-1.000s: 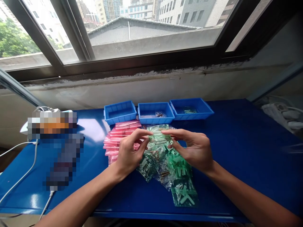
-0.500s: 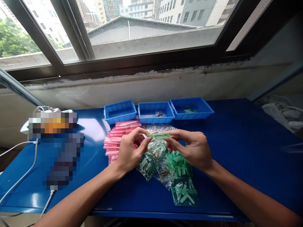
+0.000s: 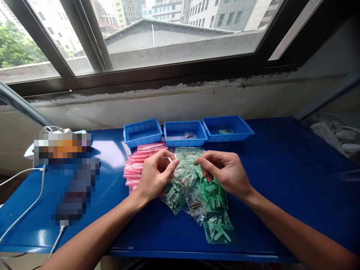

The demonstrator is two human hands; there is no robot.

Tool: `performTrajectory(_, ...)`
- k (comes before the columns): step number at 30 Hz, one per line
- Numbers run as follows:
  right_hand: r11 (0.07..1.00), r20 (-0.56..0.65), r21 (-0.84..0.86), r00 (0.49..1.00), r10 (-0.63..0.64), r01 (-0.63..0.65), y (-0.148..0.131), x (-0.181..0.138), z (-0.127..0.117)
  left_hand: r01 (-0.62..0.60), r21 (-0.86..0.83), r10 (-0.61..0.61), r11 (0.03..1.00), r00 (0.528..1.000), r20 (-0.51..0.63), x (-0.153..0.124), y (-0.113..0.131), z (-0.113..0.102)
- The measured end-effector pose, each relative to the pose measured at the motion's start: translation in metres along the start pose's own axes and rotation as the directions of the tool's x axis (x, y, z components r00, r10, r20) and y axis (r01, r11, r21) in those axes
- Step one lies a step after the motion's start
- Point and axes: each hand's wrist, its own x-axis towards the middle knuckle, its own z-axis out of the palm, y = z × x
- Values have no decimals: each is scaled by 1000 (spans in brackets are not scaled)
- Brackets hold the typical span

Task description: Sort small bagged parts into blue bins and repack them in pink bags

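Note:
My left hand (image 3: 156, 175) and my right hand (image 3: 225, 170) both pinch the top edge of a small clear green bag (image 3: 188, 157), held just above a pile of green bags (image 3: 209, 202) of small parts on the blue table (image 3: 281, 172). The bag holds a brown pin-like part. A stack of pink bags (image 3: 140, 161) lies under and beside my left hand. Fingers of both hands are curled in a pinch.
Three blue trays stand in a row at the back: left tray (image 3: 143, 132), middle tray (image 3: 185, 134) with a few small parts, right tray (image 3: 226, 129) with green pieces. A blurred device (image 3: 67, 165) and white cables (image 3: 25, 206) lie at the left. The window wall runs behind.
The bag was pulled taut and flat between my hands half a second ago. Now its mouth hangs open and my hands sit slightly lower and closer.

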Motion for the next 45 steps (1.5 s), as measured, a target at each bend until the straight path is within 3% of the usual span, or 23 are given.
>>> performTrajectory(8,996,13,-22,996,-91,91,-1,0,1,-21,-36,23,999,999,39,1,-2,-1)
performTrajectory(11,990,2,-17,991,-137,137,1,-1,0,-180,108,182,978,983,-4,-1,-4,0)
performTrajectory(14,970,-22,-90,973,-228,225,2,-3,-2,-375,299,401,877,916,-30,-5,-5,1)
performTrajectory(17,933,-18,-195,950,-310,301,2,-5,-2,-441,388,496,809,867,-50,-6,-6,1)
performTrajectory(19,924,-5,-215,946,-324,315,0,-5,-2,-431,393,489,812,871,-56,-5,-6,0)
performTrajectory(22,951,40,-179,968,-248,251,-3,-4,-3,-356,349,397,867,916,-50,-4,-5,1)
performTrajectory(25,994,167,-80,984,-56,70,-2,-2,-5,-221,304,234,927,972,-5,-3,-3,1)
performTrajectory(28,995,220,45,972,82,-94,1,2,-8,-135,245,137,960,990,7,-3,-3,1)
performTrajectory(30,982,117,139,987,113,-129,4,7,-10,-110,187,112,976,994,1,-3,-3,0)
performTrajectory(32,961,-65,246,987,148,-128,8,13,-14,-98,162,99,982,995,6,-3,-3,0)
performTrajectory(34,931,-245,346,947,208,-115,13,21,-21,-95,181,93,979,995,16,-3,-2,0)
performTrajectory(37,887,-395,449,868,302,-104,22,30,-33,-98,225,93,970,995,30,-4,0,1)
performTrajectory(41,880,-446,464,833,327,-97,31,36,-41,-98,262,91,960,995,37,-4,3,1)
performTrajectory(45,924,-407,370,877,257,-99,22,33,-40,-114,291,105,950,993,47,-4,4,1)
